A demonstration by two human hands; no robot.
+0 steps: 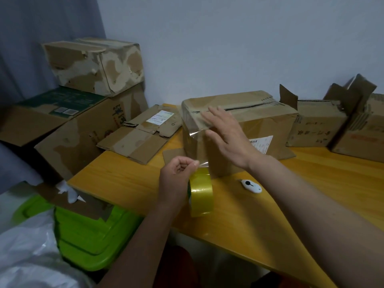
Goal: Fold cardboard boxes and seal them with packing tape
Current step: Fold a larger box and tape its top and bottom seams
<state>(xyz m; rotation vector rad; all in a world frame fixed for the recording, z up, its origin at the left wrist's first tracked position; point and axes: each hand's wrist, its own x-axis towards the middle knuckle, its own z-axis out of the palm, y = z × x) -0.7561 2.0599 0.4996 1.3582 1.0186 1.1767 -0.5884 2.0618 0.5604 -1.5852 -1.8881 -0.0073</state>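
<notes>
Head view, looking down on a yellow table [239, 221]. Left hand [178, 175], fingers curled, pinches the clear tape strip [197, 146] just above the yellowish tape roll [200, 194], which hangs below that hand, close over the table. From the pinch the strip runs up and away to the near top corner of the closed box [255, 129], where it is stuck along the centre seam. Right hand [226, 134], fingers straight and slightly spread, lies at the box's near upper edge, palm toward the cardboard, fingertips over the taped seam; whether the palm actually presses the surface cannot be told. The box stands on the table just beyond both hands, a white label on its front face to the right of the right wrist. A small white cutter [251, 185] lies on the table beneath the right forearm, apart from the roll. Beyond the left hand lies flattened cardboard [141, 134]; farther left, stacked boxes [91, 84]. To the right of the right hand stand open boxes [340, 123] with raised flaps. Below the left forearm, off the table's edge, a green bin [93, 235] and white plastic [27, 256].
</notes>
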